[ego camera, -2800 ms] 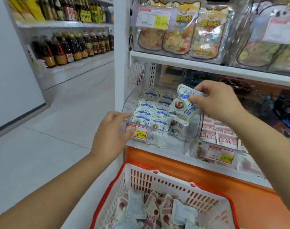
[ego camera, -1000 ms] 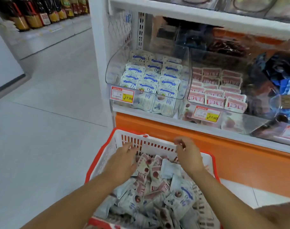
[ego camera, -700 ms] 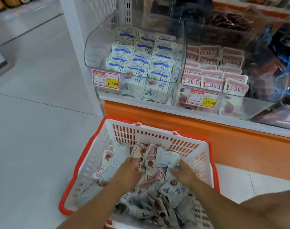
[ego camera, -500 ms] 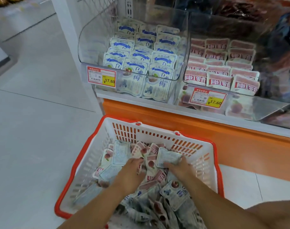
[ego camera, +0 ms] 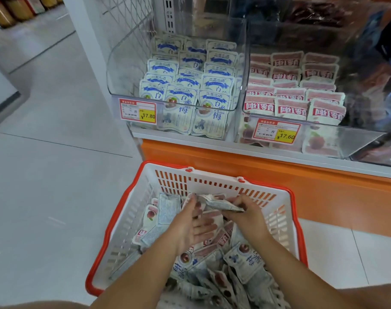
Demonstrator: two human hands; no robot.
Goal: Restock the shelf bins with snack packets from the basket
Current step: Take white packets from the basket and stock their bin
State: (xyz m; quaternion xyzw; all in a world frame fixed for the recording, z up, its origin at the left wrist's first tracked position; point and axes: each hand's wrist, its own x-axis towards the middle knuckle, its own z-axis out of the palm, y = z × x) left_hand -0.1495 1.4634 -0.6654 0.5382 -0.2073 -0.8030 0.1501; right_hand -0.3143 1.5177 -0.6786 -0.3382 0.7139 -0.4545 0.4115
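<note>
A white basket with an orange rim (ego camera: 286, 206) sits on the floor below the shelf, full of loose snack packets (ego camera: 241, 259). My right hand (ego camera: 246, 216) pinches a pale packet (ego camera: 217, 202) lifted a little above the pile near the basket's far wall. My left hand (ego camera: 193, 226) is palm-up beside it, fingers spread, its fingertips touching the same packet's left end. On the shelf above, a clear left bin (ego camera: 132, 70) holds rows of blue-and-white packets (ego camera: 196, 85), and a clear right bin (ego camera: 357, 139) holds red-and-white packets (ego camera: 292, 90).
Price tags hang on the bin fronts, 17.80 (ego camera: 137, 110) and 17.60 (ego camera: 276, 131). An orange panel (ego camera: 324, 192) runs below the shelf. Pale tiled floor (ego camera: 45, 175) stretches to the left. Bottles (ego camera: 2, 12) stand on a far shelf at top left.
Both hands came down from the left bin into the basket and dug among the packets. My right hand has now lifted one packet off the pile, and my left hand has turned palm-up to meet it.
</note>
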